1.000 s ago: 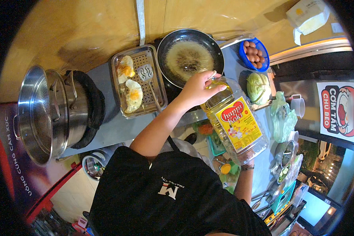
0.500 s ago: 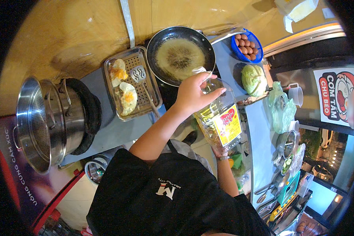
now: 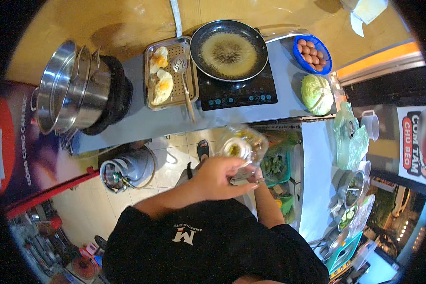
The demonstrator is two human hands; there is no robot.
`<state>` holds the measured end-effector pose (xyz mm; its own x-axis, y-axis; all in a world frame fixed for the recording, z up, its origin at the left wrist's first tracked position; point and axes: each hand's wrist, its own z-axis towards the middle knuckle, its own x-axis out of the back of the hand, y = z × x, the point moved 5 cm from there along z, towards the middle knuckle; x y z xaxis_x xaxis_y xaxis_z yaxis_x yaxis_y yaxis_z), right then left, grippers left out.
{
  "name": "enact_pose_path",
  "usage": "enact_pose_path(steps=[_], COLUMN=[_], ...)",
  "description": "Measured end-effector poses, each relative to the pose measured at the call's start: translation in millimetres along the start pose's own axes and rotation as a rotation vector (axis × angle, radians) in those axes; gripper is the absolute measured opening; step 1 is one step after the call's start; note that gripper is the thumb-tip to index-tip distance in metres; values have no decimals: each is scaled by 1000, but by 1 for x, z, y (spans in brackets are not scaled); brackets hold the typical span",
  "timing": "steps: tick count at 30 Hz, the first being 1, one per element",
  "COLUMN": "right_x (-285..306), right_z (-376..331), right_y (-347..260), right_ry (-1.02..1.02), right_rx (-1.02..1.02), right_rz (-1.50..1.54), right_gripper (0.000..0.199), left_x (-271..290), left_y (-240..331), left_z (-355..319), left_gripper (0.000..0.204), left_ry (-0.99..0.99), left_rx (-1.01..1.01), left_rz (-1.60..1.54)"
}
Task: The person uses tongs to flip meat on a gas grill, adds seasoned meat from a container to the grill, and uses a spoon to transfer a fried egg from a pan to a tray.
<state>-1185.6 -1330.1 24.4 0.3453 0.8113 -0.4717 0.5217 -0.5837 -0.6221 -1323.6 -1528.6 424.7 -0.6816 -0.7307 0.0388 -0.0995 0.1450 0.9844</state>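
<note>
A clear plastic bottle of yellow cooking oil [image 3: 256, 141] stands upright in front of my body, its white-rimmed mouth [image 3: 235, 148] facing up. My right hand [image 3: 256, 177] grips it from the near side, partly hidden behind my left. Over the near edge of the bottle's mouth is my left hand [image 3: 218, 178], fingers bent and blurred; whether they pinch the white lid I cannot make out. Beyond, a black frying pan [image 3: 228, 74] with oil in it sits on an induction cooker [image 3: 239, 97]. Left of it, a perforated metal tray [image 3: 176, 98] bears two fried eggs [image 3: 163, 86] and a slotted spatula [image 3: 180, 65].
Steel pots [image 3: 87, 102] stand on the counter's left. A blue basket [image 3: 327, 66] of brown eggs and a cabbage [image 3: 316, 94] are at the right. Along the right-hand counter lie a green plastic bag [image 3: 348, 146] and bowls. A gas cylinder [image 3: 137, 168] stands on the floor.
The oil bottle has come back from beside the pan toward my body and turned from tilted to upright. My left hand has drawn back with it and lies near its mouth.
</note>
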Motion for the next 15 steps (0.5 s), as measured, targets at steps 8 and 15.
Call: enact_pose_path(steps=[8, 15], right_x=[187, 196], right_z=[-81, -157], right_y=[120, 108], right_ry=[238, 208], right_rx=[-805, -659], right_rz=[-629, -323], right_gripper=[66, 37], left_x=[10, 35], left_y=[-200, -462], left_z=[-77, -150], left_gripper=[18, 42], left_ry=[317, 365], left_rx=[407, 730], left_rz=[155, 462])
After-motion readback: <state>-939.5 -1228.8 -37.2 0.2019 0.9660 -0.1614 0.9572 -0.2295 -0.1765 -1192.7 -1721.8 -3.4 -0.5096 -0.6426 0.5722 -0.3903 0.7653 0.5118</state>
